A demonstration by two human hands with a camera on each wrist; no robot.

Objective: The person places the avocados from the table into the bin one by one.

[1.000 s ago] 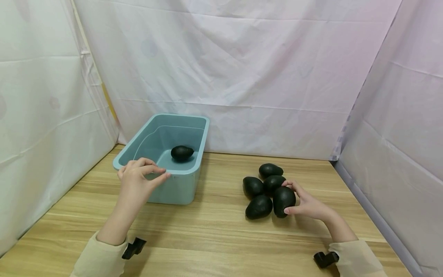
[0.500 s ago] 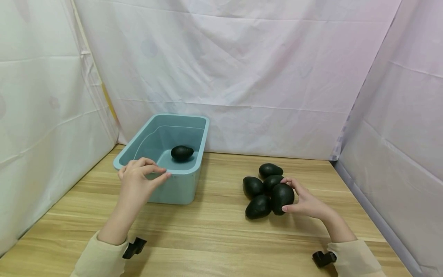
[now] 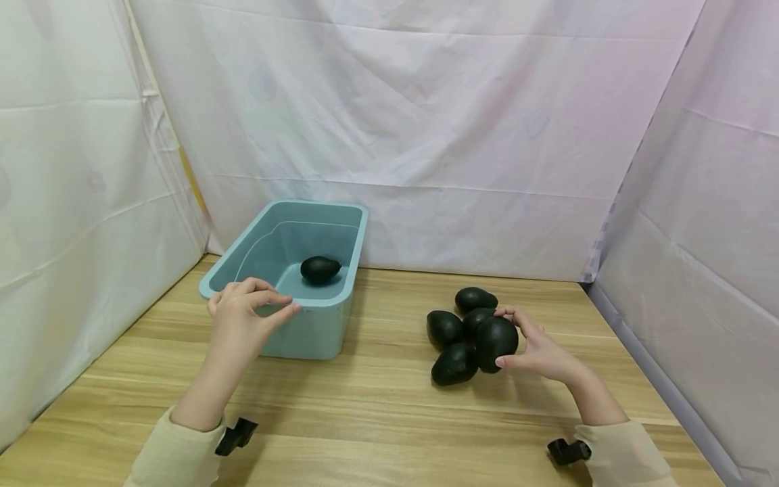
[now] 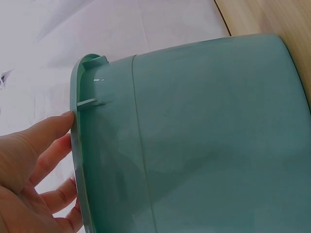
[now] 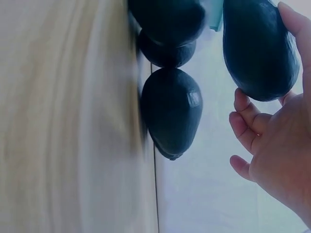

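My left hand [image 3: 243,311] is at the near rim of a light blue-green plastic bin [image 3: 356,284], thumb and fingers pinching its edge. In the left wrist view, the thumb [image 4: 53,128] meets the rim while the fingertips pass behind it. One dark avocado [image 3: 320,270] lies inside the bin. On the right, my right hand [image 3: 541,348] holds another dark avocado [image 3: 496,341] between thumb and fingers, raised off the table in the right wrist view. Several avocados [image 3: 454,364] lie clustered beside and behind it; one is partly hidden by the held fruit.
Everything stands on a wood-grain table [image 3: 377,426]. A pale cloth curtain [image 3: 426,135] closes off the back, with more cloth [image 3: 700,237] along the right and left sides. Black wrist mounts [image 3: 236,436] show by both sleeves.
My right hand has lifted its avocado a little, shifting it slightly away and tilting it. My left hand and the bin look practically still.
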